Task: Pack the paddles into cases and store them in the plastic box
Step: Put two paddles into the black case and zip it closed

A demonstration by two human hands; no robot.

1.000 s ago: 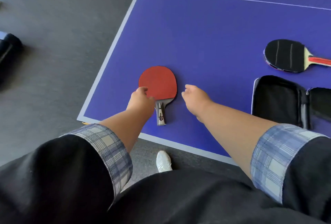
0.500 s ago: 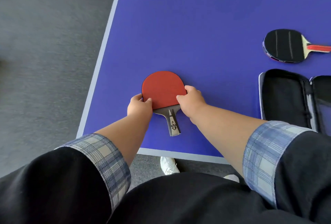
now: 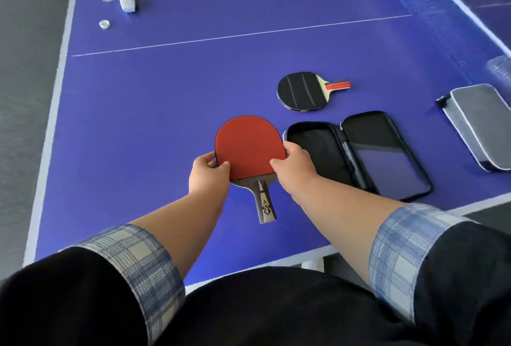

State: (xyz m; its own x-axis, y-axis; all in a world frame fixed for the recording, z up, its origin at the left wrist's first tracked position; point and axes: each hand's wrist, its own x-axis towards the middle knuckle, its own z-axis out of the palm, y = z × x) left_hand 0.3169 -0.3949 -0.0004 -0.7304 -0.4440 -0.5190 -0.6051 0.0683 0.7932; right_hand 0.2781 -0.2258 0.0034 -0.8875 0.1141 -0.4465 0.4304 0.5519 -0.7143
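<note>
Red paddle (image 3: 249, 146) pinched at both blade edges by curled fingers of left hand (image 3: 208, 177) and right hand (image 3: 296, 171), handle toward the person, over the bench (image 3: 166, 91); open case (image 3: 356, 152) sits just right, nearest the right hand, axes roughly parallel.

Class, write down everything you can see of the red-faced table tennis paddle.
The red-faced wooden table tennis paddle has a round, smooth rubber face, turned up, and a short dark flared handle pointing toward the person. The left grip pinches its left edge, the right grip its right edge. It is over the blue table, just left of the open black zip case.
</note>
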